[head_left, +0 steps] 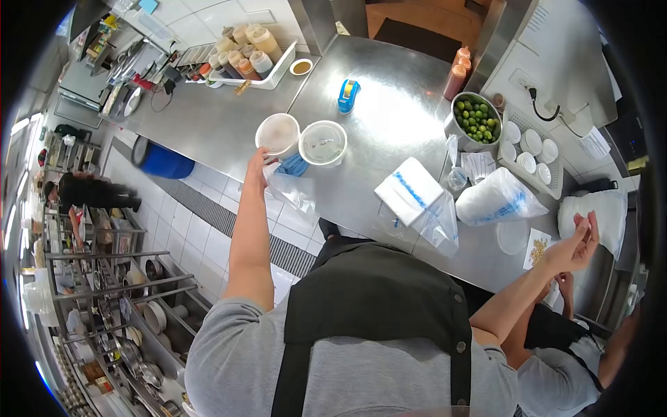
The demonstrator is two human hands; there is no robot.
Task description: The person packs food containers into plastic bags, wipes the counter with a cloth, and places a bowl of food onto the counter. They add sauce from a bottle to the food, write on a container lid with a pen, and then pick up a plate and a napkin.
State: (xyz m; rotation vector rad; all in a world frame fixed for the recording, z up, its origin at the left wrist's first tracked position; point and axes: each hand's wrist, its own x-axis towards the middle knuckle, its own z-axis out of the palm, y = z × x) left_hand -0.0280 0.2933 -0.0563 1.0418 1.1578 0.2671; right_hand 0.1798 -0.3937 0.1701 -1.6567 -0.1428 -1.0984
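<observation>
My left hand (258, 165) reaches to the counter's near edge, its fingers closed at the side of a white round plastic tub (278, 135). A second tub (323, 143) with a translucent lid stands beside it. Just below the tubs lie a blue cloth (292, 165) and a clear plastic bag (295, 192) that hangs over the edge, close to my left hand. On the other side my right hand (574, 247) is raised, fingers loosely bent and apart, with nothing visible in it. Under it is a small white sheet with yellowish bits (538, 249).
A tape dispenser (349, 96) sits mid-counter. To the right are a pot of limes (474, 122), stacked plastic bags (413, 190), a bag roll (497, 197) and a basket of cups (531, 154). Sauce bottles fill a white basket (278, 78). A co-worker (563, 347) stands close at right.
</observation>
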